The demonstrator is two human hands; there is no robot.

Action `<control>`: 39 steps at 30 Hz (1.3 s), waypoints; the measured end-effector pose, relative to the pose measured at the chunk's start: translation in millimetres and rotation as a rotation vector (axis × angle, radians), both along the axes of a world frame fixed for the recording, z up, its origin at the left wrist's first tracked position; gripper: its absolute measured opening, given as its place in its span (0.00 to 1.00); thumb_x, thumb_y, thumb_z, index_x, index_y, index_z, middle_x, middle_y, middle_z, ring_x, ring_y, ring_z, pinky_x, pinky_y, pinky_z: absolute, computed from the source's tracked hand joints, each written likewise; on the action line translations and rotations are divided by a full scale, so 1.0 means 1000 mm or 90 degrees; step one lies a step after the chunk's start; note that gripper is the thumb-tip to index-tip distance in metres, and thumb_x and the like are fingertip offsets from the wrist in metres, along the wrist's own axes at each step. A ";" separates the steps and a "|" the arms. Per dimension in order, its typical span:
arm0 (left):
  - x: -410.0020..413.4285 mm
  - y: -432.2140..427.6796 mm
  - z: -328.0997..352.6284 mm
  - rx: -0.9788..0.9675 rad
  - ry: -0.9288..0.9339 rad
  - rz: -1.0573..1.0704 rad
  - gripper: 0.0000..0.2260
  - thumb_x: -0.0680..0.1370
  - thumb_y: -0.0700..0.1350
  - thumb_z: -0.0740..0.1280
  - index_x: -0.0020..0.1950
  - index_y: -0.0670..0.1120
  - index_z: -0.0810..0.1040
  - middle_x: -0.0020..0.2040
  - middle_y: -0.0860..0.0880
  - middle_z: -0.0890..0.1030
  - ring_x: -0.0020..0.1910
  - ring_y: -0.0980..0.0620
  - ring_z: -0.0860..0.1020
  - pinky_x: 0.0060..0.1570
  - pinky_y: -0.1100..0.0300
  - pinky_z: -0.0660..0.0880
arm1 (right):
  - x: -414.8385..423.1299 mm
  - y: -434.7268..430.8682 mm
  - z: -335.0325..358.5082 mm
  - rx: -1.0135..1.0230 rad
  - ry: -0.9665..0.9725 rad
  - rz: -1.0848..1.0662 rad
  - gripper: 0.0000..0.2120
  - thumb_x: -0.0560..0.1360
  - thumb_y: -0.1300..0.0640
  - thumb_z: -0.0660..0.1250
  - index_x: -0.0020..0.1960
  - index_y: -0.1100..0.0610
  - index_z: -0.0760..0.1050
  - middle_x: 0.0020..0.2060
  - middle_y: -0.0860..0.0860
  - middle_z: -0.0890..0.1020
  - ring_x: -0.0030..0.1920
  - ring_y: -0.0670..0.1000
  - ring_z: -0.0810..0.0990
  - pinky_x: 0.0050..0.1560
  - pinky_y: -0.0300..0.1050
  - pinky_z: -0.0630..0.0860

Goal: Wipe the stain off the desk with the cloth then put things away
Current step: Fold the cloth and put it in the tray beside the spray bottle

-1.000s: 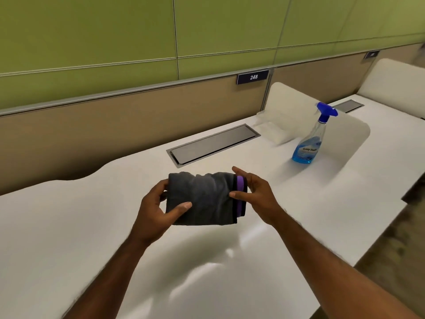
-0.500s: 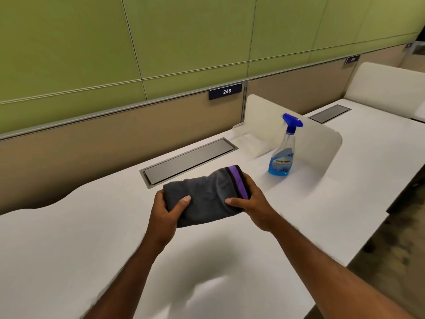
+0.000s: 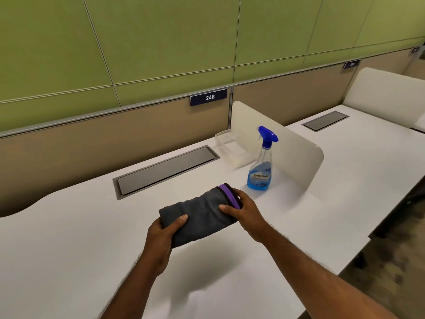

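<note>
A folded dark grey cloth with a purple stripe at its right end is held over the white desk. My left hand grips its near-left end, thumb on top. My right hand holds the striped right end. A clear spray bottle with blue liquid and a blue trigger head stands upright on the desk, just beyond my right hand. No stain shows on the desk surface.
A grey recessed cable flap lies behind the cloth. A clear plastic tray sits against the white divider panel. The desk's front edge drops to the floor at right. A neighbouring desk lies beyond the divider.
Both hands have carried the cloth forward and lower toward the desk, tilting its striped end away. The view has swung right.
</note>
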State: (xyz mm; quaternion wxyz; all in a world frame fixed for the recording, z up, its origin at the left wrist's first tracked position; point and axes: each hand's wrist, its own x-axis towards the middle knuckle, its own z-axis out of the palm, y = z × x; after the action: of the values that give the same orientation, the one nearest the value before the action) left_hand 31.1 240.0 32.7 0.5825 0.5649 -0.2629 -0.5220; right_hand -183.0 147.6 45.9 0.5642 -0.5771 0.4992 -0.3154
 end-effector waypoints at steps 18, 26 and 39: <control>0.016 -0.160 0.052 -0.043 -0.318 0.027 0.18 0.76 0.49 0.70 0.61 0.47 0.67 0.61 0.46 0.77 0.57 0.46 0.79 0.49 0.46 0.81 | 0.015 -0.152 0.097 -0.168 0.131 0.029 0.28 0.75 0.59 0.71 0.72 0.59 0.65 0.62 0.55 0.76 0.57 0.51 0.76 0.54 0.42 0.75; -0.017 -0.275 0.090 -0.022 -0.318 0.078 0.21 0.78 0.48 0.68 0.67 0.45 0.65 0.59 0.45 0.76 0.52 0.45 0.79 0.31 0.53 0.80 | -0.004 -0.277 0.143 -0.149 0.171 0.069 0.21 0.74 0.55 0.72 0.64 0.60 0.72 0.50 0.54 0.78 0.45 0.50 0.78 0.38 0.39 0.76; -0.074 -0.397 0.059 0.126 -0.155 0.026 0.14 0.79 0.39 0.62 0.64 0.40 0.73 0.56 0.39 0.79 0.53 0.40 0.80 0.45 0.44 0.81 | -0.057 -0.411 0.077 0.017 0.129 0.033 0.19 0.75 0.57 0.71 0.62 0.63 0.74 0.54 0.57 0.79 0.46 0.52 0.79 0.39 0.43 0.77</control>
State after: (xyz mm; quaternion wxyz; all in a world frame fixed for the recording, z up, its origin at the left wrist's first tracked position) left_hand -42.6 -157.0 91.3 0.4981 0.6840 -0.2675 -0.4610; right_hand -240.3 -263.8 123.1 0.5264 -0.6114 0.5425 -0.2341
